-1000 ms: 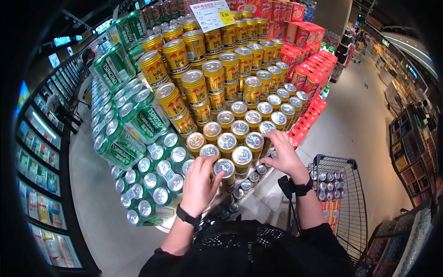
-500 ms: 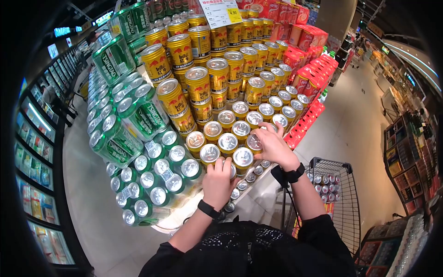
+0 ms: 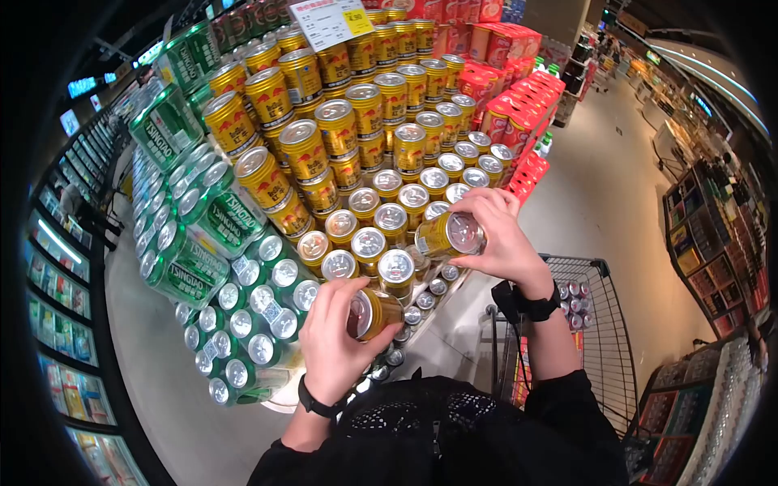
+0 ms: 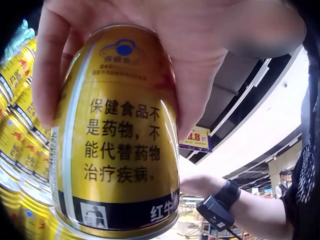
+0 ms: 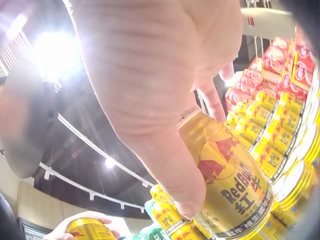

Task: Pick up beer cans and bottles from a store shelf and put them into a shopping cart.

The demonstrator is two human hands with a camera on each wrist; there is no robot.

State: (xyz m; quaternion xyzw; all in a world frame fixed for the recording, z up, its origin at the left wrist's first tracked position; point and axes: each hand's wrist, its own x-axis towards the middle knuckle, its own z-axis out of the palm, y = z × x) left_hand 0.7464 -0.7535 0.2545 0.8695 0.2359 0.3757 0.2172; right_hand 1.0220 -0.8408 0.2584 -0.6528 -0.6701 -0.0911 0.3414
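My left hand point(image 3: 334, 340) grips a gold can point(image 3: 381, 314), tilted, at the near edge of the stacked gold cans point(image 3: 369, 243). In the left wrist view the fingers and thumb wrap the top of that can point(image 4: 117, 135), its printed side facing the camera. My right hand point(image 3: 504, 247) holds a second gold can point(image 3: 442, 236) by its top end, tipped over beside the stack. The right wrist view shows the thumb pressed on this can point(image 5: 230, 180), which has a red bull logo.
Green can packs point(image 3: 203, 219) stand left of the gold stack, red cartons point(image 3: 519, 113) behind to its right. A wire shopping cart point(image 3: 604, 324) is at the right. A price sign point(image 3: 331, 22) stands at the back, and glass-door coolers point(image 3: 61, 300) line the far left.
Both hands have lifted a can from the near rows, tipping each one. The left hand has moved left and the right hand slightly right; the view has shifted.
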